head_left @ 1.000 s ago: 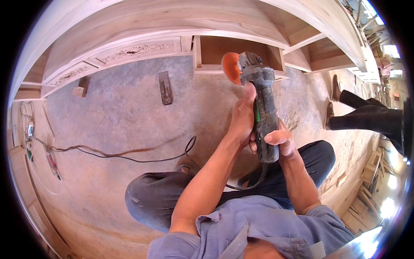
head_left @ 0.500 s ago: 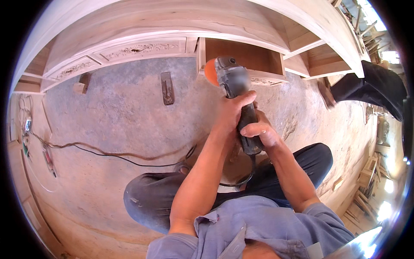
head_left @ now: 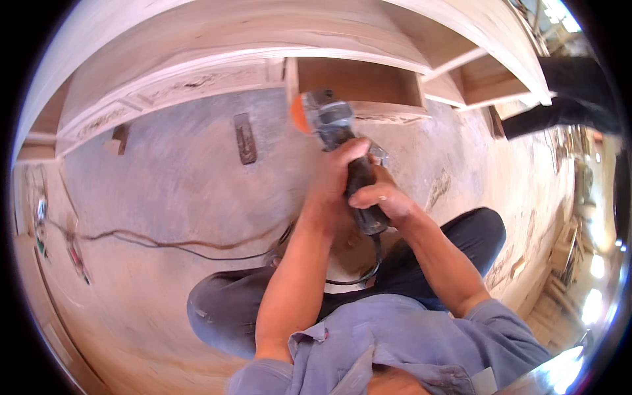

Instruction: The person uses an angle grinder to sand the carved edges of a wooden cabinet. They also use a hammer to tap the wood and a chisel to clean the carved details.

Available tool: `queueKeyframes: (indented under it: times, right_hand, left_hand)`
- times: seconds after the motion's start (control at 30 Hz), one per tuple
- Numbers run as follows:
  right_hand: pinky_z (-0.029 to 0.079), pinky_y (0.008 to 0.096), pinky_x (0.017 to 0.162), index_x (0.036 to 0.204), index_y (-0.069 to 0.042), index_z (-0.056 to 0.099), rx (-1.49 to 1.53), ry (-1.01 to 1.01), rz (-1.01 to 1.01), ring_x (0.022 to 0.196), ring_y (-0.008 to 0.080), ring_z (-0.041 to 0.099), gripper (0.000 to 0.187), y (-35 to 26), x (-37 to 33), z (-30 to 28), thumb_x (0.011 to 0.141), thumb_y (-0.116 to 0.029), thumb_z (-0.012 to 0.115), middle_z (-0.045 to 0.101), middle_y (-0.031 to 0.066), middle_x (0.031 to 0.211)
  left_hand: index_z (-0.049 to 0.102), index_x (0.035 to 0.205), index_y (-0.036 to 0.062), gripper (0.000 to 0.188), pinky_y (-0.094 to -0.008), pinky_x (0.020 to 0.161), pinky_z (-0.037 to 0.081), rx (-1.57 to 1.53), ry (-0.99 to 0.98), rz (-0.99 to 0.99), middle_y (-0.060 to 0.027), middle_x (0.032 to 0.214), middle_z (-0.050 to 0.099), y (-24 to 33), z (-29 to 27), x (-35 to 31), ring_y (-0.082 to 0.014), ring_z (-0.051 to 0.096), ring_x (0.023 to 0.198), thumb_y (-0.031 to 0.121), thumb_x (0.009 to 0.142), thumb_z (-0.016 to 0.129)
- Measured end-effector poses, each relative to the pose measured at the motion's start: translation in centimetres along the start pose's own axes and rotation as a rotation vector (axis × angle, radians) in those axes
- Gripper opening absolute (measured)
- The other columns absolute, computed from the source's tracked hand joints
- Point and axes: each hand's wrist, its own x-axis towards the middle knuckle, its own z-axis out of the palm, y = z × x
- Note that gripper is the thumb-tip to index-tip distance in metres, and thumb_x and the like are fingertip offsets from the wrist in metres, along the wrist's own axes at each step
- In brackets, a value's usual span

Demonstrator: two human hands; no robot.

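Observation:
Both my hands hold an angle grinder (head_left: 337,117) with a dark body and an orange disc (head_left: 300,113) at its head. My left hand (head_left: 334,168) is wrapped round the body behind the head. My right hand (head_left: 390,197) grips the rear of the handle, thumb on top. The disc is near the left corner of a pulled-out wooden drawer (head_left: 388,109) with a carved front; whether it touches cannot be made out. A black cord (head_left: 377,247) runs from the handle's end down between my legs.
The drawer belongs to a long pale wooden cabinet (head_left: 250,36) with carved fronts and side compartments. A dark wooden block (head_left: 244,138) and a smaller block (head_left: 117,141) lie on the concrete floor. Cables (head_left: 158,244) cross at left. Another person's dark-trousered leg (head_left: 559,117) is at right.
The grinder and both hands have shifted a little left, bringing the disc closer to the drawer's left corner. The view has tilted slightly. The other person's legs have moved at right.

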Motion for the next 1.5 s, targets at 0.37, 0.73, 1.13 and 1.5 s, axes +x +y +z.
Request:
queueKeyframes:
  times: [0.37, 0.73, 1.13, 1.5]
  right_hand:
    - [0.054, 0.0367, 0.081, 0.141, 0.000, 0.035, 0.007, 0.046, 0.044, 0.093, 0.0217, 0.061, 0.088, -0.3, -1.2, -3.1, 0.061, -0.011, 0.071, 0.058, 0.0117, 0.110]
    - [0.054, 0.0359, 0.056, 0.103, 0.003, 0.059, 0.171, 0.163, 0.079, 0.060, 0.0264, 0.064, 0.042, -0.2, -3.4, -7.2, 0.064, -0.013, 0.065, 0.064, 0.0147, 0.078]
    - [0.054, 0.0346, 0.073, 0.120, 0.001, 0.054, -0.028, -0.020, 0.002, 0.087, 0.0195, 0.062, 0.060, -1.5, -0.1, 0.1, 0.064, -0.013, 0.068, 0.062, 0.0090, 0.102]
    - [0.053, 0.0320, 0.073, 0.119, -0.001, 0.056, -0.064, -0.055, 0.039, 0.081, 0.0185, 0.063, 0.058, -0.6, 0.6, -0.5, 0.064, -0.013, 0.069, 0.062, 0.0088, 0.096]
  left_hand:
    - [0.066, 0.100, 0.0010, 0.030, -0.0331, 0.073, 0.053, 0.109, 0.078, -0.075, -0.0101, 0.088, 0.068, -2.2, 2.1, 2.2, -0.0202, 0.066, 0.077, 0.028, 0.086, 0.070]
    - [0.067, 0.091, 0.0007, 0.028, -0.0315, 0.068, 0.050, 0.173, -0.021, -0.101, -0.0077, 0.081, 0.067, -6.1, 5.3, 5.7, -0.0180, 0.063, 0.070, 0.027, 0.084, 0.073]
    - [0.067, 0.091, 0.0040, 0.026, -0.0313, 0.068, 0.051, 0.017, 0.065, 0.027, -0.0068, 0.083, 0.067, -0.2, 0.1, 0.7, -0.0182, 0.065, 0.072, 0.029, 0.084, 0.070]
    - [0.067, 0.091, 0.0025, 0.027, -0.0318, 0.068, 0.051, -0.030, 0.080, 0.082, -0.0074, 0.081, 0.066, 0.3, 1.0, -0.6, -0.0179, 0.063, 0.071, 0.027, 0.082, 0.072]
